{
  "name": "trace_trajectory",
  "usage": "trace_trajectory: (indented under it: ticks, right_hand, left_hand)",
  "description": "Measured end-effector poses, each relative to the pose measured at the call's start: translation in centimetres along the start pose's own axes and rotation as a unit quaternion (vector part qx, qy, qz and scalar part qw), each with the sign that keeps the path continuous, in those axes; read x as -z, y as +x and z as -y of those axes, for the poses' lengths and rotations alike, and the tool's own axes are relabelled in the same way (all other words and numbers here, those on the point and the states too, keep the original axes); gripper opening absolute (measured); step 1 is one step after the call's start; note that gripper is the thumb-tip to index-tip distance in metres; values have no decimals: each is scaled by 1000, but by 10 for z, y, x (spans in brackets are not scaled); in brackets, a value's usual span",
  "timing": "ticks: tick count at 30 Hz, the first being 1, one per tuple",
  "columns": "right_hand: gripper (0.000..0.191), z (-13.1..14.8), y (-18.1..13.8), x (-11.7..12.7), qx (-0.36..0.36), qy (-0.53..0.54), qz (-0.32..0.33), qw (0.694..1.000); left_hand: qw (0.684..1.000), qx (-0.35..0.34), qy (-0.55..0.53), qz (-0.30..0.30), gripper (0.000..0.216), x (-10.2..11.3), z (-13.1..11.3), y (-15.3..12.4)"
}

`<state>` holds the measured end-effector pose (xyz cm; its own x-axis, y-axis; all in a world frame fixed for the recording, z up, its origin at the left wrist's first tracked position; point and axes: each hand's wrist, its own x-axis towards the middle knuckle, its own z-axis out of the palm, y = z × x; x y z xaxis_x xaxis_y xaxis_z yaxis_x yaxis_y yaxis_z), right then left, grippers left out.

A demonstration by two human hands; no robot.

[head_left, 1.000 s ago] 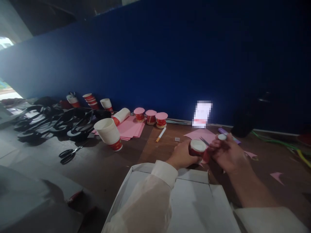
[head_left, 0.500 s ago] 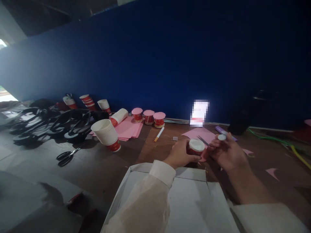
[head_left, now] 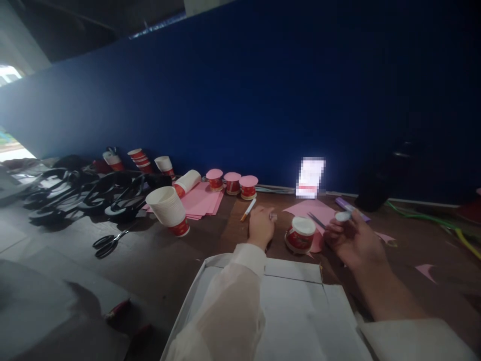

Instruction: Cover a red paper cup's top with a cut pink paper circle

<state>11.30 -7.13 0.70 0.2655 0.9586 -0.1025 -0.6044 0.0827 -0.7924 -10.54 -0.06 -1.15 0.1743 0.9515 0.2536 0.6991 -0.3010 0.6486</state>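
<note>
Seen from my remote post, the squat red cup (head_left: 299,241) stands on the surface (head_left: 210,245), pale end up, likely keeping that face reachable, touching neither hand; left of it, the left hand (head_left: 262,223) meets a small clear piece (head_left: 273,216), grip unclear to me; right of it, the right hand (head_left: 353,243) has fingers closed around a white round piece (head_left: 342,216) and pointed blades (head_left: 316,220)

I face a smooth dark-blue partition (head_left: 233,100) behind my flat brown table (head_left: 169,268); white daylight (head_left: 9,74) glows far left.
</note>
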Motion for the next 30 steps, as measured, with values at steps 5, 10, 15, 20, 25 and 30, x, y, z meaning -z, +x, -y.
trace_trajectory:
  ticks: [5, 10, 15, 20, 25, 30]
  right_hand:
    - [32, 0, -4, -4, -2, 22, -21, 1000]
    - [39, 0, -13, -16, 34, 38, -49, 998]
    - [44, -1, -25, -24, 86, -28, -39, 995]
    - [42, -5, -41, -28, 99, -127, -45, 986]
    - [52, -7, -49, -32, 96, -224, -31, 969]
    - [56, -6, -50, -32, 133, -340, -46, 930]
  left_hand:
    - [992, -28, 114, 54, 25, -7, 2, 2]
    - [992, -20, 124, 26, 17, -1, -2, -2]
    - [966, -153, -55, -201, 17, 11, -20, -19]
    - [922, -289, -92, -241, 17, 14, -35, -30]
    - [921, -310, -79, -223, 15, 11, -35, -29]
    - [921, -322, -77, -205, 16, 12, -34, -29]
